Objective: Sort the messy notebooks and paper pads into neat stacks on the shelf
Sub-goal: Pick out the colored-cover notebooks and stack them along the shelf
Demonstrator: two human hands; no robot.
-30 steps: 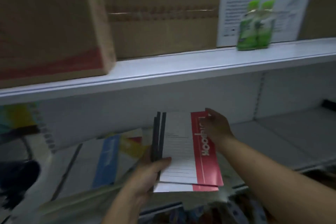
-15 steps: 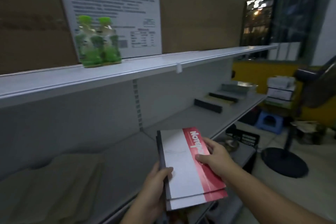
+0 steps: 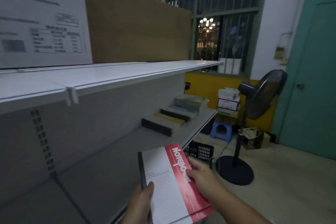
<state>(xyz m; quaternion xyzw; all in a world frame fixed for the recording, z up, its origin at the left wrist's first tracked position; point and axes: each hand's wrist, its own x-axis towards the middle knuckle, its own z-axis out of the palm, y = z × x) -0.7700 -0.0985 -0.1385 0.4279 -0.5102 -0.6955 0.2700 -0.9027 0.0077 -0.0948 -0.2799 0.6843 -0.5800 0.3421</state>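
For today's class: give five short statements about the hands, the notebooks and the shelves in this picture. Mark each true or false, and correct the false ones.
1. The left hand and the right hand both hold the red-and-white notebooks. True.
2. The notebooks lie flat on the lower shelf. False: they are held tilted in both hands, not set down.
3. Neat stacks sit at the lower shelf's far end. True.
4. The fan stands on the upper shelf. False: it stands on the floor.
5. A cardboard box stands on the upper shelf. True.
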